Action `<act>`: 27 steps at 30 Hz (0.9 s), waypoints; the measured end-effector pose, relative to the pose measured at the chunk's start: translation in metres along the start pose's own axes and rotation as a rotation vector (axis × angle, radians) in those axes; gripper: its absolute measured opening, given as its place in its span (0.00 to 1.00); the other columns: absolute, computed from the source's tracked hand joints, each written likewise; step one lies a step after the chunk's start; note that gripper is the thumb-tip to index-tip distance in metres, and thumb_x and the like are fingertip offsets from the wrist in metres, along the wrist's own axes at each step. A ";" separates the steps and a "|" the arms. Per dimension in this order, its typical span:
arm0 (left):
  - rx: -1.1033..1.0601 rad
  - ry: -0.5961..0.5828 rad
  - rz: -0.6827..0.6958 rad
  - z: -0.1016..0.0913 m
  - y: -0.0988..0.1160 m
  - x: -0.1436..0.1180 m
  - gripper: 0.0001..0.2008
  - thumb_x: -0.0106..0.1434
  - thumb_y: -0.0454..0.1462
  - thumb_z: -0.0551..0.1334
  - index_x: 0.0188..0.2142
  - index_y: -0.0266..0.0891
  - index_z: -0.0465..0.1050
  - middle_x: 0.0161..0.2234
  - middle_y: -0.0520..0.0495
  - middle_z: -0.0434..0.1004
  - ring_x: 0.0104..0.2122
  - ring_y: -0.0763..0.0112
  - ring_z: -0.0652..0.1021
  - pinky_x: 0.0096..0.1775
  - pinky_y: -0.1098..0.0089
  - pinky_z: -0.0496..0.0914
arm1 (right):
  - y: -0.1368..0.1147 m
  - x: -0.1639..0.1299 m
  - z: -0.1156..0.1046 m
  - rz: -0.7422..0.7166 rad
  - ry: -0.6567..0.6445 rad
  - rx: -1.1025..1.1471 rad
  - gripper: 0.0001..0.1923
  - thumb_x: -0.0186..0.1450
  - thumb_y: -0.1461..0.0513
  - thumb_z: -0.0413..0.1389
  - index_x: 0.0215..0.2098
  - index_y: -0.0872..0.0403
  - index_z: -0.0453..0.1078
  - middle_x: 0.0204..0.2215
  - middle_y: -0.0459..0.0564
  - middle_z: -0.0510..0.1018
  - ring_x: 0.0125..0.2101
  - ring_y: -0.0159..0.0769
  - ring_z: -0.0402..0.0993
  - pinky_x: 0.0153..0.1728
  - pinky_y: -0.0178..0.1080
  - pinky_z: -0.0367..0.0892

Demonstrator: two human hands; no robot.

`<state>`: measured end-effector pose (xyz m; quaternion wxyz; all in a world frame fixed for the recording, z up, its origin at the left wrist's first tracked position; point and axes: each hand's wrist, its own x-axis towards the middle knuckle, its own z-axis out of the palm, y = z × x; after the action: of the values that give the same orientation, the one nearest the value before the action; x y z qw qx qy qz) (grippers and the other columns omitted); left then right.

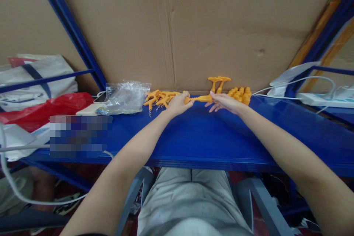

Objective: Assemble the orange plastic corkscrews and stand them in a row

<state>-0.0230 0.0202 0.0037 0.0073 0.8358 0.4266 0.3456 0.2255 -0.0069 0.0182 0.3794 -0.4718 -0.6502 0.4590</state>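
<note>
Orange plastic piece (198, 99) lies level between both hands, just over the far edge of the blue shelf (199, 136). Left hand (177, 104) is closed on its left end, thumb and fingers wrapped round the knob; right hand (225, 102) pinches the right end at the thumb, other fingers spread loose and pointing down at the shelf. So the piece spans the gap hand to hand, one end in each grip. One piece in hand. Behind the left hand: a loose pile of orange corkscrews (159, 99), metal spirals showing, tangled, count can't be told, roughly five or six. Behind the right hand: two T-shaped handles (219, 83) upright, side by side, touching the cardboard (193, 25). Just right of them a tight block of orange parts (240, 94), too packed to count. One clear bag (125, 97) left of the corkscrews, one red bag (44, 110) further left, one white power strip (318, 99) far right.
</note>
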 end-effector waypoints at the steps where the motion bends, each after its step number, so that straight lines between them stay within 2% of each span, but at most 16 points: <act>1: -0.002 0.000 0.000 0.000 -0.001 0.000 0.10 0.65 0.46 0.62 0.38 0.42 0.70 0.30 0.49 0.77 0.32 0.64 0.76 0.36 0.68 0.67 | 0.000 -0.001 -0.002 -0.040 -0.019 0.007 0.20 0.66 0.45 0.64 0.41 0.53 0.75 0.37 0.54 0.86 0.28 0.35 0.82 0.26 0.34 0.73; 3: -0.006 0.002 -0.001 0.001 -0.002 0.000 0.10 0.64 0.46 0.62 0.37 0.42 0.70 0.30 0.49 0.76 0.32 0.64 0.76 0.35 0.68 0.66 | 0.001 -0.001 -0.005 -0.101 -0.028 0.001 0.20 0.61 0.50 0.70 0.44 0.51 0.74 0.40 0.52 0.86 0.29 0.34 0.82 0.29 0.34 0.73; 5: -0.012 0.005 -0.003 0.001 -0.002 0.000 0.11 0.64 0.46 0.62 0.37 0.42 0.69 0.30 0.49 0.77 0.32 0.64 0.76 0.35 0.69 0.66 | 0.002 -0.001 -0.007 -0.123 -0.032 -0.024 0.21 0.59 0.49 0.71 0.42 0.52 0.75 0.40 0.51 0.86 0.29 0.34 0.82 0.31 0.35 0.74; 10: -0.031 0.007 0.007 0.000 0.001 -0.001 0.10 0.64 0.46 0.62 0.37 0.42 0.68 0.31 0.49 0.77 0.33 0.64 0.76 0.36 0.68 0.66 | 0.001 -0.001 -0.006 -0.155 -0.027 -0.092 0.26 0.59 0.38 0.65 0.31 0.52 0.76 0.33 0.54 0.86 0.28 0.38 0.82 0.37 0.42 0.76; 14: -0.017 0.011 -0.002 0.000 0.003 -0.001 0.10 0.64 0.45 0.62 0.37 0.42 0.68 0.30 0.49 0.76 0.32 0.64 0.75 0.35 0.68 0.65 | -0.003 -0.003 -0.002 -0.129 0.009 -0.103 0.30 0.60 0.35 0.62 0.25 0.52 0.75 0.30 0.58 0.85 0.29 0.43 0.82 0.37 0.46 0.77; 20: -0.012 0.004 0.017 -0.001 0.004 -0.002 0.09 0.64 0.45 0.63 0.37 0.42 0.69 0.31 0.48 0.77 0.34 0.63 0.77 0.36 0.68 0.67 | -0.005 -0.005 0.003 -0.045 0.023 -0.063 0.30 0.61 0.35 0.61 0.28 0.52 0.76 0.27 0.61 0.83 0.30 0.48 0.83 0.35 0.51 0.78; 27: -0.016 -0.004 0.008 -0.002 0.006 -0.002 0.09 0.64 0.43 0.63 0.37 0.42 0.69 0.31 0.48 0.77 0.33 0.64 0.76 0.37 0.68 0.67 | -0.002 -0.002 0.006 -0.013 0.052 -0.006 0.31 0.63 0.36 0.59 0.28 0.55 0.75 0.22 0.60 0.80 0.26 0.44 0.81 0.36 0.49 0.80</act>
<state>-0.0210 0.0141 0.0062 0.0135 0.8380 0.4205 0.3475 0.2201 -0.0108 0.0187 0.3974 -0.4805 -0.6447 0.4422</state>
